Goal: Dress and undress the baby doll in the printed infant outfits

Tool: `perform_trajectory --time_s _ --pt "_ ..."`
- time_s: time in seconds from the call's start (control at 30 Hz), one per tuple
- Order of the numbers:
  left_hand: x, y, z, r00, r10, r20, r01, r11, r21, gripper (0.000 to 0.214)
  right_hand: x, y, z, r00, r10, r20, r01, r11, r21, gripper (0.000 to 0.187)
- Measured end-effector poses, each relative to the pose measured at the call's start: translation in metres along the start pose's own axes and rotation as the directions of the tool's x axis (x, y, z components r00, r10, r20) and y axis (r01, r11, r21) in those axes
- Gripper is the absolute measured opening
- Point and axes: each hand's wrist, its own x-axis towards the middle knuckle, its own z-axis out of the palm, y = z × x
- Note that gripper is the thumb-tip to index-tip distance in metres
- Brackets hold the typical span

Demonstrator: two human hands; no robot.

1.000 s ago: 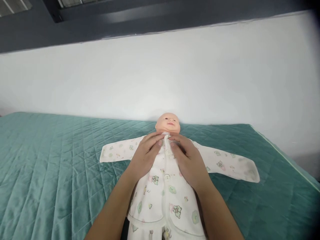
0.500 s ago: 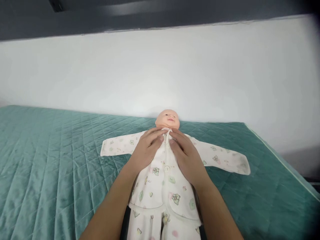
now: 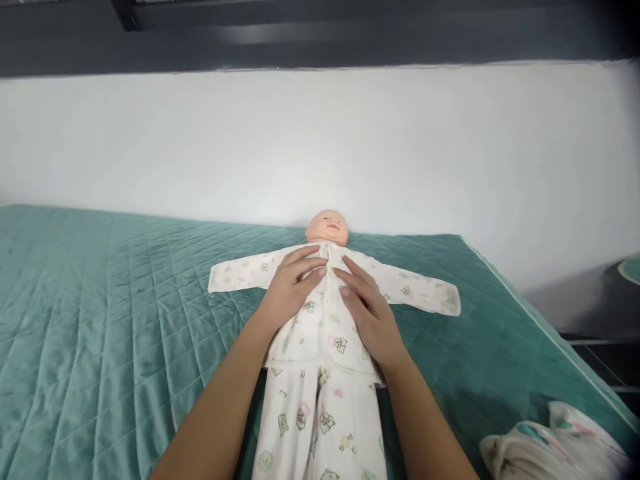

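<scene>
A baby doll (image 3: 327, 227) lies on its back with its head by the wall. It wears a white printed jacket (image 3: 320, 333) with both long sleeves stretched out sideways, and matching trousers (image 3: 325, 427) below. My left hand (image 3: 294, 283) lies on the left side of the jacket's chest, fingers spread toward the middle. On the other side of the chest rests my right hand (image 3: 367, 303), fingers also apart. Between my fingertips runs the jacket's front opening, with a button (image 3: 327, 302) in view below. Neither hand grips the cloth.
A green quilted cover (image 3: 125, 320) lies under the doll, its piped edge running down the right. A crumpled white cloth with coloured print (image 3: 555, 447) sits at the lower right. Behind stands a white wall (image 3: 200, 147) beneath a dark beam (image 3: 320, 40).
My hands have come a little down from the collar, and their fingers are spread wider apart. The view has shifted, so the trousers and the crumpled cloth show more.
</scene>
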Motion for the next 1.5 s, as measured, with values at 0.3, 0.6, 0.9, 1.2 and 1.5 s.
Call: perform_trajectory --time_s 0.3,0.6,0.9,1.2,1.5 --pt "0.01 0.002 -0.004 0.996 -0.055 0.063 0.06 0.995 -0.079 0.016 0.01 -0.001 -0.001 0.999 -0.029 0.027 0.029 0.999 0.015 0.031" --pt "0.007 0.012 0.004 0.995 0.09 -0.039 -0.085 0.989 0.122 0.014 0.007 -0.006 0.005 0.998 0.039 -0.048 -0.036 0.997 0.066 0.022" --pt "-0.01 0.026 0.006 0.992 0.122 0.021 -0.123 0.976 0.181 0.022 0.006 -0.005 0.005 0.994 0.092 -0.066 -0.073 0.966 0.248 0.009" --pt "-0.033 0.015 -0.011 0.993 -0.058 0.103 0.066 0.995 -0.075 0.012 0.003 -0.01 -0.004 0.997 0.015 0.082 -0.029 0.985 0.173 0.005" --pt "-0.029 0.012 -0.023 0.963 -0.07 0.26 0.106 0.986 -0.127 0.009 0.004 -0.013 -0.007 0.992 0.027 0.124 -0.045 0.989 0.139 0.004"
